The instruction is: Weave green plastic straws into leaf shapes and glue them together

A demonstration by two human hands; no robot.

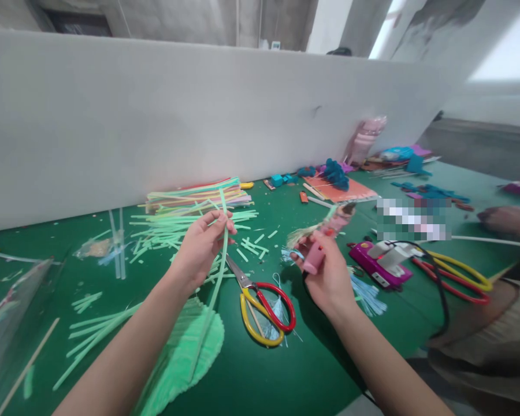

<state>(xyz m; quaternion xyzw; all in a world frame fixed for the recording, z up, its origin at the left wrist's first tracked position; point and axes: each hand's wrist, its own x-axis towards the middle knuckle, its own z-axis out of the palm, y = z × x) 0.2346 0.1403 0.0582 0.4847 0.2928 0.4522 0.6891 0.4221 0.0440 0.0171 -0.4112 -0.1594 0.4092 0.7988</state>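
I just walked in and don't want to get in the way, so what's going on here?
A person pinches a long green strip upright in the left hand and grips a pink tool, probably a glue gun, in the right hand. Open scissors lie between the forearms on the green table. A leaf-shaped green piece is partly hidden by the left forearm.

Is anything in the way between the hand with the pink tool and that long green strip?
Nothing visible blocks the space between the right hand, holding the pink, round-handled tool, and the long, flat, light-green strip. Metal scissors with red and yellow handles lie lower, on the green table.
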